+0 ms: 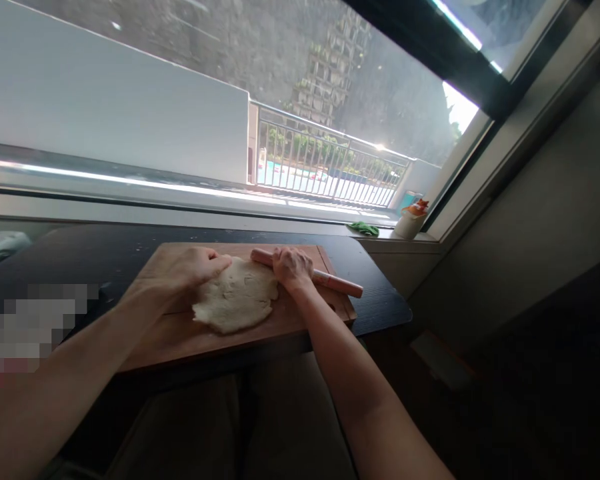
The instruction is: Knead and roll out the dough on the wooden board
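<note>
A flattened sheet of pale dough [237, 299] with uneven, slightly cracked edges lies on a wooden cutting board [163, 343]. My left hand [200, 267] is at the dough's upper left edge, its fingers curled and its thumb against the dough, seemingly pinching that edge; the fingertips are partly hidden. At the dough's right side, my right hand [293, 267] is wrapped round the middle of a wooden rolling pin [344, 285]. The pin lies at a slant over the board, its right end reaching past the board's edge.
The board rests on a dark table [387, 303] against a large window. On the sill stand a white container [410, 223] with an orange figure on top and a green cloth-like item [364, 229]. A whitish object [3, 245] is at the far left, near a blurred-out patch.
</note>
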